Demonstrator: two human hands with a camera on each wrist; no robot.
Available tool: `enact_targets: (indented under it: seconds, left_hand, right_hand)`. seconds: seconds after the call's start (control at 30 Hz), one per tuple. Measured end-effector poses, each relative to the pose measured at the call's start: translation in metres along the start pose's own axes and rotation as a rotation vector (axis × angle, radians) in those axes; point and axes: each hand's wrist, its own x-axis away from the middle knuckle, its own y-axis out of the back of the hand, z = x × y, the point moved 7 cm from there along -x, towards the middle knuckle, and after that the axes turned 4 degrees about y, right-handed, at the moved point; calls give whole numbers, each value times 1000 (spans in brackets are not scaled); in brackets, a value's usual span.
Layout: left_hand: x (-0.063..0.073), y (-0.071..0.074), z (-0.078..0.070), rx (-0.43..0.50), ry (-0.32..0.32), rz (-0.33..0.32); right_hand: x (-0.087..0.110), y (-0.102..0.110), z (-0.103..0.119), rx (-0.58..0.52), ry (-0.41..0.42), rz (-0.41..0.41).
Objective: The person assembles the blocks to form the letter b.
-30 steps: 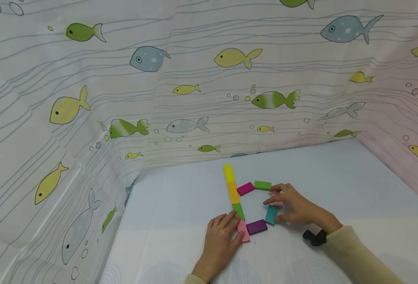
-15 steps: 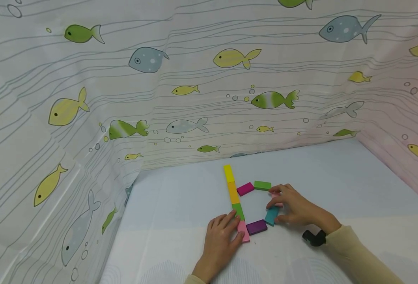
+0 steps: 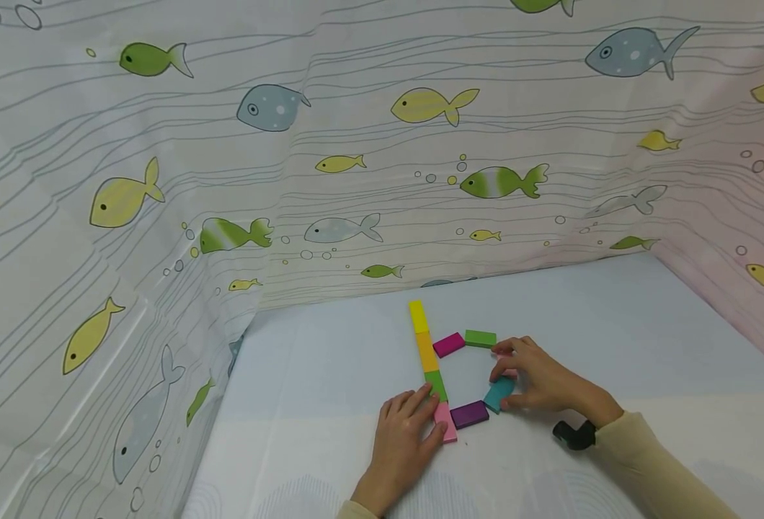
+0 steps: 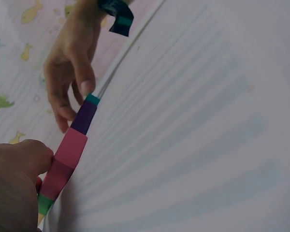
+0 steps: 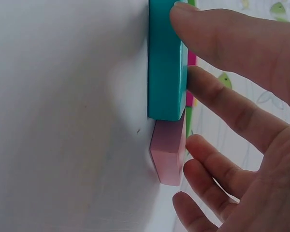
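Observation:
My right hand pinches a teal block between thumb and index finger at the right of a ring of flat coloured blocks. In the right wrist view a light pink block touches the teal block's end, with the other fingers beside it. My left hand rests on a pink block and the lower green block, at the near end of a straight row. The left wrist view shows its thumb against the pink block's side. A purple block lies between the pink and teal blocks.
Farther up the row lie an orange block and a yellow block. A magenta block and another green block form the ring's far side. A fish-print curtain stands around the white table.
The teal block has turned clockwise and its far end has shifted right under my right hand's index finger. My left hand and the remaining blocks have stayed in place.

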Motion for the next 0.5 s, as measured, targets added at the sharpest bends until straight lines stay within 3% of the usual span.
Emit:
enact_targets:
  seconds: [0.27,0.5]
  left_hand:
    - [0,0,0,-6,-10,-15]
    - [0,-1,1,-7,1,10]
  right_hand:
    - [-1,1,0,16,1,-6]
    - [3,18,-13,17,-57,-112]
